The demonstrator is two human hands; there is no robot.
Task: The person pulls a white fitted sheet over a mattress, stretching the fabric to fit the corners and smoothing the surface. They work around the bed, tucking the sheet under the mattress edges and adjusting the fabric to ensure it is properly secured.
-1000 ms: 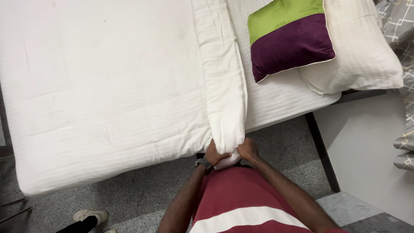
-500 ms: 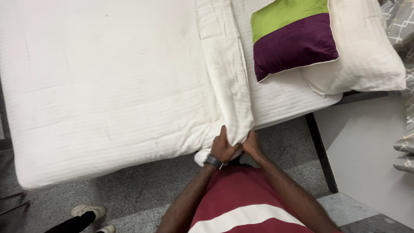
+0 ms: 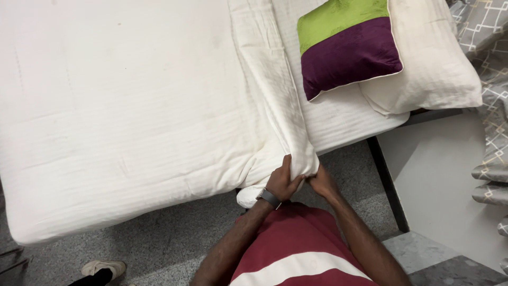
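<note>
The left hand (image 3: 283, 182) is closed on the near end of a folded white blanket (image 3: 275, 100), fingers curled over the fabric just at the edge of the bed (image 3: 106, 132); a dark wristwatch (image 3: 269, 198) sits on that wrist. The right hand (image 3: 321, 184) is right beside it, touching the same end of the cloth from the other side, its fingers tucked under the fold and pinching it. Both hands meet at the corner of the fold, close in front of the person's maroon shirt with a white stripe (image 3: 301, 249)

From the hands the blanket runs away across the bed as a long narrow folded band, lying over the white quilted cover and reaching the far edge of the view. A small rounded lump of white cloth (image 3: 248, 197) hangs below the bed's edge just left of the left wrist. To the right of the band lies a cushion, green on its upper part and purple below (image 3: 346, 45), which rests partly on a white pillow (image 3: 434, 69). A dark bed frame leg (image 3: 389, 182) stands on the grey speckled floor (image 3: 174, 238) to the right of the hands. A patterned grey curtain (image 3: 489, 79) hangs at the far right, and a light shoe (image 3: 103, 269) shows at the lower left
</note>
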